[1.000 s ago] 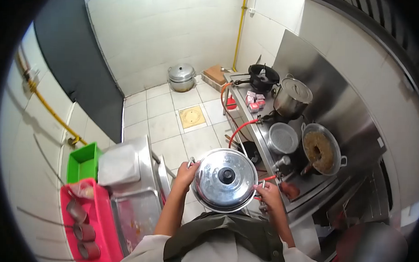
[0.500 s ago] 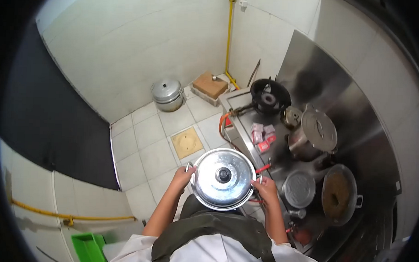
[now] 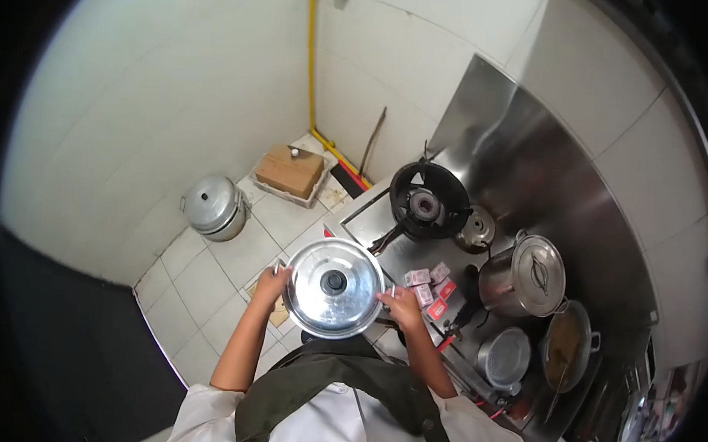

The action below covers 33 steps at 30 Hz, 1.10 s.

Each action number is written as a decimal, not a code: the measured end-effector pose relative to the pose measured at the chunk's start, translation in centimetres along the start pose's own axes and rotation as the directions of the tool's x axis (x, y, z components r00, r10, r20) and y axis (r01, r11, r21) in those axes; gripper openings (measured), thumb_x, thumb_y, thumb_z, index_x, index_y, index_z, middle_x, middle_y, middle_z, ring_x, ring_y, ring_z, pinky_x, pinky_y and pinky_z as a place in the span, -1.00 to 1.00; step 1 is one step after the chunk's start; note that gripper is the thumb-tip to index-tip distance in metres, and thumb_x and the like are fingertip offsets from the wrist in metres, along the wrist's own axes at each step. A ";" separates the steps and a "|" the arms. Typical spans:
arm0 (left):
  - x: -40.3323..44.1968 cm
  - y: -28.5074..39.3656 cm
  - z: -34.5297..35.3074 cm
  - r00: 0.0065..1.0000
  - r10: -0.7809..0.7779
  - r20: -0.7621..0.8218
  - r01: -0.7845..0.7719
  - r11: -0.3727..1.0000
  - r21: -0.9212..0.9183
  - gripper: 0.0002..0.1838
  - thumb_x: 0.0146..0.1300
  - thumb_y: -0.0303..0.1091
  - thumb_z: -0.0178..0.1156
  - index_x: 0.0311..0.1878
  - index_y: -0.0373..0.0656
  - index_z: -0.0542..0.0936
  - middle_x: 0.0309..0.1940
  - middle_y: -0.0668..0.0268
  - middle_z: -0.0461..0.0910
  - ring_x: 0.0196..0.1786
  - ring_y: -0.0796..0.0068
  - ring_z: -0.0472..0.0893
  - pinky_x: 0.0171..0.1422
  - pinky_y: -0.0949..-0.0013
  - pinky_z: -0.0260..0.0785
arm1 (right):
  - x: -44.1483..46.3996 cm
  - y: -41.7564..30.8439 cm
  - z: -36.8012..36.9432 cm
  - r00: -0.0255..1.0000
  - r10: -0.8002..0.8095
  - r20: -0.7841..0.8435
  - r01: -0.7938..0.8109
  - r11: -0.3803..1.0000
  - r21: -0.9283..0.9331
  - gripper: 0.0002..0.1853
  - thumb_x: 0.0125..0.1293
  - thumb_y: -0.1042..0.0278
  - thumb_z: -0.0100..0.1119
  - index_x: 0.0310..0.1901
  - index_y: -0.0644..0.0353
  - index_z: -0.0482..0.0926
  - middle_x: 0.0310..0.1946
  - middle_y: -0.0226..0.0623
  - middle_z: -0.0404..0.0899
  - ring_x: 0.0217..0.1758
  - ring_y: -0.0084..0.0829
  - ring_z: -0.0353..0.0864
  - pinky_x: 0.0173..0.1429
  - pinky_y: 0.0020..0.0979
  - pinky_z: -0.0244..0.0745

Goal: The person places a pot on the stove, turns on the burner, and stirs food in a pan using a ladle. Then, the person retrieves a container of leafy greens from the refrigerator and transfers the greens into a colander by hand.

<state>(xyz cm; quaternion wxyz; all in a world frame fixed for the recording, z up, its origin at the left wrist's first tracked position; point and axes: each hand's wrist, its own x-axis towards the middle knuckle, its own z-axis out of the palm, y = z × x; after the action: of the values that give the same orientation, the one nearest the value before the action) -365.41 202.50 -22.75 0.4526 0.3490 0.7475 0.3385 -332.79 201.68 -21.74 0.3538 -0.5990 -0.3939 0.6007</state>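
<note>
A shiny metal pot (image 3: 312, 304) with a lid and a black knob is held in front of my body, seen from above. My left hand (image 3: 272, 285) is closed around its left side handle. On the opposite side, my right hand (image 3: 402, 307) grips the other handle, with the thumb near the lid's rim. The lid hides what the pot contains. Closest to my right hand are several small red-and-white boxes (image 3: 419, 279) on the steel counter (image 3: 395, 261).
A black gas burner (image 3: 425, 206) sits at the counter's far end. Further right are a lidded stockpot (image 3: 504, 285), a shallow round pan (image 3: 505, 357) and a wide pan of brown food (image 3: 558, 357). A lidded pot (image 3: 214, 204) and a cardboard box (image 3: 290, 170) are on the floor.
My view has turned right, bringing the stove closer to the middle. Both hands still hold the pot by its handles, and it now appears nearer the counter's far end.
</note>
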 end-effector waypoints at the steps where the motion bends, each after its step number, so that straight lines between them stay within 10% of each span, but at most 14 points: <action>1: 2.6 2.0 -0.1 0.999 -0.010 0.034 0.010 1.000 -0.003 -0.51 0.11 -0.06 0.24 -0.24 -0.44 0.52 -0.43 0.15 0.56 -0.38 0.42 0.51 -0.27 0.35 0.35 | 1.9 -0.2 0.6 0.999 0.041 -0.009 -0.040 0.998 0.056 -0.80 0.04 0.44 0.36 -0.45 0.19 0.46 -0.53 -0.47 0.50 -0.47 -0.67 0.43 -0.38 -0.60 0.33; 6: 12.2 8.8 1.5 0.992 -0.005 0.130 -0.002 0.999 0.050 -0.53 0.13 -0.09 0.22 -0.24 -0.44 0.53 -0.42 0.20 0.56 -0.36 0.46 0.49 -0.23 0.38 0.34 | 10.1 -0.1 2.1 0.985 -0.140 -0.102 0.158 0.967 0.201 -0.80 0.07 0.41 0.34 -0.43 0.23 0.46 -0.55 -0.46 0.49 -0.49 -0.69 0.41 -0.40 -0.59 0.31; 15: 19.2 25.1 6.4 0.873 0.134 0.468 -0.222 0.966 0.136 -0.55 0.16 -0.18 0.23 -0.10 -0.43 0.46 -0.39 0.28 0.49 -0.33 0.55 0.39 -0.21 0.46 0.28 | 14.6 -12.2 -4.3 0.911 0.016 -0.413 0.031 0.994 0.105 -0.78 0.28 0.26 0.09 -0.30 0.27 0.55 -0.61 -0.50 0.44 -0.60 -0.71 0.33 -0.54 -0.60 0.21; 22: 25.6 35.5 15.5 0.534 0.258 0.805 -0.571 0.813 0.118 -0.57 0.20 -0.11 0.17 -0.16 -0.38 0.49 -0.37 0.13 0.53 -0.28 0.45 0.46 -0.16 0.37 0.32 | 16.4 -18.3 -11.1 0.720 0.197 -0.666 0.003 0.958 0.287 -0.80 0.33 0.29 -0.06 -0.35 0.20 0.51 -0.65 -0.51 0.38 -0.68 -0.71 0.23 -0.65 -0.61 0.10; 24: 27.5 38.6 19.0 0.432 0.074 0.899 -0.506 0.845 0.173 -0.52 0.20 -0.10 0.14 -0.09 -0.41 0.52 -0.21 -0.02 0.57 -0.14 0.28 0.55 -0.04 0.27 0.36 | 17.7 -18.4 -13.5 0.665 0.267 -0.697 -0.026 0.941 0.336 -0.82 0.33 0.30 -0.06 -0.34 0.18 0.49 -0.66 -0.51 0.36 -0.69 -0.70 0.22 -0.67 -0.62 0.07; 29: 32.4 39.5 29.4 0.220 0.345 0.912 -0.781 0.623 -0.047 -0.51 0.19 -0.07 0.03 -0.18 -0.42 0.58 -0.25 -0.11 0.59 -0.12 0.08 0.61 0.00 0.16 0.41 | 22.0 -17.4 -17.4 0.570 0.278 -0.773 -0.049 0.951 0.306 -0.81 0.36 0.27 -0.09 -0.35 0.14 0.45 -0.66 -0.53 0.35 -0.70 -0.69 0.23 -0.71 -0.62 0.01; 33: 34.0 41.6 32.6 0.090 0.193 0.977 -0.840 0.541 -0.030 -0.49 0.22 -0.06 -0.06 -0.17 -0.41 0.58 -0.16 -0.14 0.56 -0.05 0.05 0.58 0.08 0.16 0.37 | 24.4 -15.6 -20.3 0.524 0.297 -0.798 -0.139 0.955 0.264 -0.81 0.37 0.25 -0.13 -0.28 0.11 0.46 -0.62 -0.50 0.34 -0.67 -0.65 0.23 -0.67 -0.57 0.06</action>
<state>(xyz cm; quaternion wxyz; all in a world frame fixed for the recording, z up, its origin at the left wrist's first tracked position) -338.47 258.77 -15.32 0.4932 0.8414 0.2207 -0.0094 -313.98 231.42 -17.93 0.4680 -0.8235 -0.0500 0.3168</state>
